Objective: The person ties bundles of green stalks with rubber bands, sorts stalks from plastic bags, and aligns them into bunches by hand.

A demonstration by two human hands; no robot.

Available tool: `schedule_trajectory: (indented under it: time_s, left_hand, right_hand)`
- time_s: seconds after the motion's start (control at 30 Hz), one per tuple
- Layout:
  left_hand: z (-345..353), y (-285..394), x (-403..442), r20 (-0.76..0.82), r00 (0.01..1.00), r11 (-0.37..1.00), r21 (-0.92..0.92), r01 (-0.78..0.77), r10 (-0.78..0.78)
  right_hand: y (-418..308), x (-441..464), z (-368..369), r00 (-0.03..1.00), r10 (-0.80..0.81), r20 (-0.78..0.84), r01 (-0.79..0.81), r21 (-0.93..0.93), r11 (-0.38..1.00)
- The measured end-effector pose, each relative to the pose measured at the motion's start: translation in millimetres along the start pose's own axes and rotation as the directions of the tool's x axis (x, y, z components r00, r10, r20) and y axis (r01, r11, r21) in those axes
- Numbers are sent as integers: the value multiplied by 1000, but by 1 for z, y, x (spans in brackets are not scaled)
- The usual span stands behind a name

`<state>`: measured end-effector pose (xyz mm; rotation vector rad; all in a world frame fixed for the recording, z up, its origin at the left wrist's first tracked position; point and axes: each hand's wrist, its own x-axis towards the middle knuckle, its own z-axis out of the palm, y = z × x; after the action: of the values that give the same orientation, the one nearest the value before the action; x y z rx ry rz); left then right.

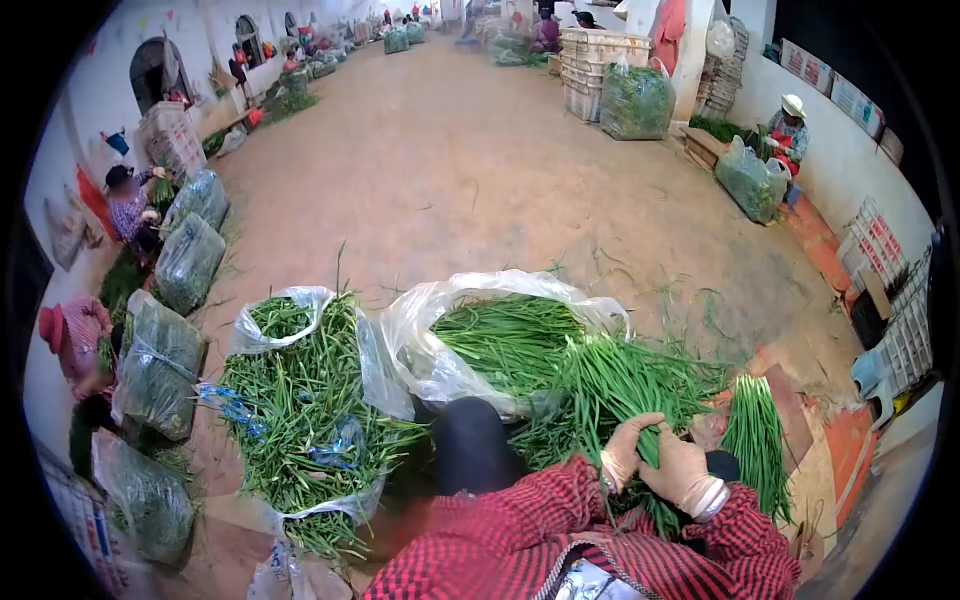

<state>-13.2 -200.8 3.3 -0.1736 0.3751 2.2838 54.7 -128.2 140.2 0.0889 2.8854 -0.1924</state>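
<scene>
Wears a checked red-and-black jacket (500,535), nearest the camera, with a dark knee (470,440) raised behind it; holds a bunch of long green stalks (625,382) in both hands, in front of the body and to the right of that knee; curls the fingers of the left hand (621,452) round one side of the bunch, and closes the fingers of the right hand (680,474) round the other, pressed together rather than spread; cannot tell exactly where every fingertip rests, being partly hidden by stalks and hands; shows a white cuff (710,499) at the right wrist.

Fans the stalks out beyond the hands, with paler ends at the far side and darker green trailing below; has loose greens (545,440) lying under and around them. To the right, near the right hand, has a second bunch (755,440) lying with whitish ends pointing away. Beyond the knee, has an open plastic bag (405,330) full of green stalks; to its left, a heap of tangled greens (290,400) in clear plastic, with blue strips (235,408) among them.

Farther off, across a brown floor (420,180), shows filled bags (160,365) along the left, near a seated person in a red hat (78,345); at the far right, a person in a white hat (788,135) beside another full bag (750,182).
</scene>
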Motion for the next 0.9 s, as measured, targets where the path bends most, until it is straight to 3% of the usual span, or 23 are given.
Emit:
schedule_trajectory:
  time_s: [0.03, 0.07, 0.1, 0.13, 0.17, 0.2, 0.27, 0.3, 0.33, 0.4, 0.43, 0.47, 0.57, 0.6, 0.63, 0.67, 0.73, 0.77, 0.8, 0.87, 0.9]
  left_hand:
    - [11, 2, -15, -22, 975, 930, 306, -204, 221]
    - [17, 13, -27, -48, 985, 934, 328, -141, 165]
    - [27, 27, -41, -73, 991, 934, 347, -78, 110]
    - [36, 42, -45, -89, 971, 971, 72, 229, -222]
    - [38, 41, -43, -129, 987, 979, 166, 119, -98]
    - [59, 48, -60, -202, 978, 950, 293, 108, -49]
    - [56, 46, -61, -186, 981, 898, 438, 31, 57]
    - [58, 44, -66, -180, 973, 828, 561, -20, 145]
    - [84, 48, -83, -235, 962, 815, 579, 23, 140]
    - [68, 42, -89, -27, 967, 718, 676, -169, 253]
    - [82, 50, -102, 13, 979, 692, 706, -152, 202]
    - [75, 55, -108, -44, 986, 653, 754, -72, 159]
    - [61, 60, -130, 33, 992, 544, 834, -96, 125]
    - [64, 70, -141, -40, 994, 350, 937, 1, 105]
    - [68, 79, -150, 32, 988, 64, 997, -43, 154]
    - [73, 88, -159, 116, 977, -227, 971, -74, 179]
    - [79, 104, -175, -15, 992, -192, 981, 38, 122]
    - [78, 109, -182, -90, 991, -75, 992, 98, 103]
    - [73, 109, -189, -16, 991, 39, 999, 11, 132]
    - [74, 119, -205, -21, 995, -158, 987, 36, 95]
    - [80, 122, -210, -23, 996, -161, 986, 37, 92]
  right_hand:
    - [5, -7, -3, 998, -61, 21, 58, 123, 991]
    - [19, -8, 1, 974, -213, -84, 226, 205, 952]
    - [36, 0, 10, 978, -179, -104, 207, 503, 839]
    - [50, 9, 14, 983, -143, -117, 182, 748, 638]
    - [59, 13, 10, 999, -30, 12, -5, 976, 216]
    - [67, 18, 14, 999, 12, 41, -42, 992, 117]
    - [57, 20, 31, 975, -190, 113, -160, 954, -254]
    - [61, 32, 61, 962, -270, 29, -64, 991, -121]
    - [58, 42, 78, 928, -352, 123, -218, 945, -243]
    - [28, 47, 72, 949, -313, 33, -183, 867, -463]
    - [22, 54, 67, 945, -327, -12, -167, 842, -513]
    - [18, 61, 62, 940, -338, -57, -153, 813, -562]
    - [6, 63, 19, 950, -266, -165, -41, 778, -627]
    - [6, 65, 13, 948, -259, -187, -11, 792, -611]
    - [0, 69, 11, 983, -74, -167, 84, 769, -634]
    - [-1, 68, 5, 977, -93, -193, 88, 757, -647]
    - [-9, 77, 3, 953, 27, -302, 238, 691, -682]
    - [-10, 78, -3, 954, 30, -299, 237, 690, -683]
    - [-10, 77, -13, 946, -20, -324, 212, 661, -720]
    - [-12, 78, -20, 933, -63, -353, 187, 628, -755]
    - [-14, 81, -21, 917, -70, -393, 200, 604, -772]
